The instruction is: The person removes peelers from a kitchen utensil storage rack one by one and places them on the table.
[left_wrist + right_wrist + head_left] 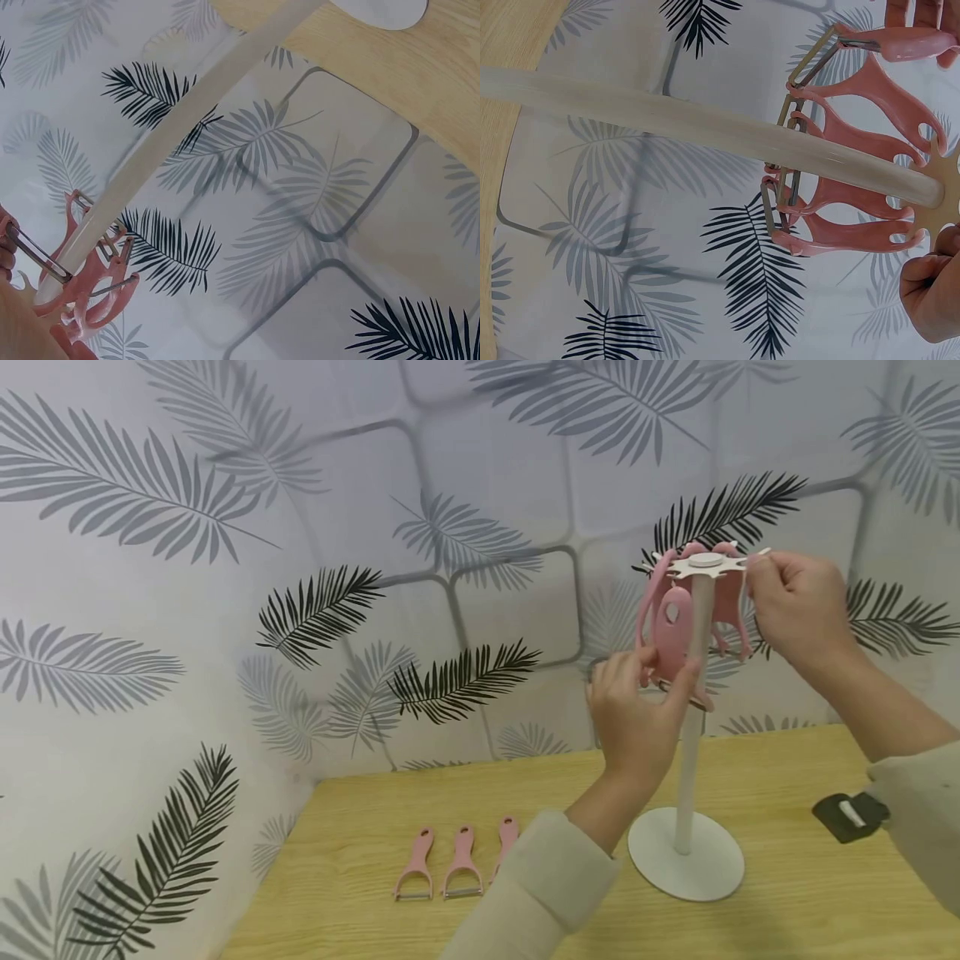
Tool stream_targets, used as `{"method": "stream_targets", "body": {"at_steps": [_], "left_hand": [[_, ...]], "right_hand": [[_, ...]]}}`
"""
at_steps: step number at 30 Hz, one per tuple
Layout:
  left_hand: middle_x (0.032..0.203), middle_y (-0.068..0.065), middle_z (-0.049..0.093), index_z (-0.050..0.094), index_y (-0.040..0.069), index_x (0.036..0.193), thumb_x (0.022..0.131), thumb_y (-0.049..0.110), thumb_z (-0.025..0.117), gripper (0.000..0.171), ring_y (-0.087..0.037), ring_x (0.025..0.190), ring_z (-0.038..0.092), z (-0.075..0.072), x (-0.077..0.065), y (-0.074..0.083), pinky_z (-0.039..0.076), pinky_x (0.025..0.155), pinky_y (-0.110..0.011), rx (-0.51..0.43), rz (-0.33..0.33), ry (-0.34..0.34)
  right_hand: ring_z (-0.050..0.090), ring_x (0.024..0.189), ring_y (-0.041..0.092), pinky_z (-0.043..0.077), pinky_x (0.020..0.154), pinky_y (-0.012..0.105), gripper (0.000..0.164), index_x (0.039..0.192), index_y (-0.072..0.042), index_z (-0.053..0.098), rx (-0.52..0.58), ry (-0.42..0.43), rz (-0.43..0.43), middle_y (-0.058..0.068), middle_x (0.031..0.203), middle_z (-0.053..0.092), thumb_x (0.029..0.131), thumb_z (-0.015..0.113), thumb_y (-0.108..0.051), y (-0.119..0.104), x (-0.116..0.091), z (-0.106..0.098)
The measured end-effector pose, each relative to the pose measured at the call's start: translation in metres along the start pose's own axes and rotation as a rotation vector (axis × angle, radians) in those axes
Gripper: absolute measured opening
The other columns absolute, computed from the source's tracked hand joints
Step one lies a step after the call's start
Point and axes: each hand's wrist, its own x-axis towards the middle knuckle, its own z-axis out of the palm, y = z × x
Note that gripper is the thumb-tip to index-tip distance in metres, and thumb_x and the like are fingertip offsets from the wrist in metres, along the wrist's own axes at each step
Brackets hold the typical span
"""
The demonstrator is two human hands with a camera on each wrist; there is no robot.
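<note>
A white stand has a notched top disc (705,562), an upright pole (705,135) and a round base (686,853). Several pink peelers (870,150) hang round the disc, blades down. My left hand (637,718) pinches another pink peeler (672,631) by its lower part, its holed handle end pointing up close beneath the disc. Whether that peeler's hole is on a hook, I cannot tell. With curled fingers my right hand (802,606) grips the disc's right edge. Only part of the left hand (22,315) shows at its wrist view's corner.
Three pink peelers lie in a row on the wooden table (345,827), among them a left one (417,868) and a middle one (463,864); my left sleeve partly covers the third (508,837). A black strap (851,814) shows by my right sleeve. Behind stands a leaf-patterned wall (480,610).
</note>
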Motion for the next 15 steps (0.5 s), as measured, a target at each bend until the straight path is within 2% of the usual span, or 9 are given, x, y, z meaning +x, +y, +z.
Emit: {"method": "stream_targets", "body": {"at_steps": [3, 7, 10, 15], "left_hand": [[0.080, -0.001, 0.064, 0.067, 0.007, 0.091, 0.082, 0.030, 0.069, 0.025, -0.012, 0.078, 0.055, -0.003, 0.000, -0.001, 0.038, 0.076, -0.014, -0.002, 0.016, 0.005], [0.081, -0.002, 0.065, 0.067, 0.006, 0.089, 0.082, 0.028, 0.069, 0.024, -0.012, 0.078, 0.056, -0.008, 0.000, -0.008, 0.040, 0.076, -0.016, -0.032, 0.003, 0.001], [0.080, -0.004, 0.065, 0.067, 0.005, 0.087, 0.082, 0.027, 0.070, 0.023, -0.013, 0.078, 0.057, -0.012, -0.003, -0.018, 0.042, 0.074, -0.017, -0.032, -0.024, -0.015], [0.074, -0.005, 0.063, 0.067, 0.003, 0.084, 0.082, 0.023, 0.070, 0.020, -0.014, 0.070, 0.057, -0.019, -0.012, -0.038, 0.041, 0.063, -0.013, -0.024, -0.095, -0.039]], "right_hand": [[0.031, 0.042, 0.005, 0.023, 0.037, 0.025, 0.046, 0.053, -0.011, 0.039, 0.008, -0.003, 0.001, -0.013, 0.043, 0.033, 0.095, 0.040, -0.029, 0.000, 0.000, 0.000], [0.029, 0.041, 0.006, 0.022, 0.036, 0.025, 0.046, 0.053, -0.010, 0.038, 0.006, -0.001, -0.002, -0.012, 0.043, 0.033, 0.095, 0.039, -0.029, 0.000, 0.000, 0.000], [0.029, 0.041, 0.006, 0.022, 0.037, 0.025, 0.046, 0.052, -0.009, 0.038, 0.000, 0.003, -0.003, -0.012, 0.043, 0.033, 0.095, 0.039, -0.028, 0.001, 0.000, 0.000], [0.030, 0.042, 0.006, 0.023, 0.038, 0.025, 0.045, 0.052, -0.011, 0.039, -0.012, 0.000, -0.001, -0.012, 0.043, 0.032, 0.094, 0.039, -0.028, -0.001, 0.001, 0.000]]}}
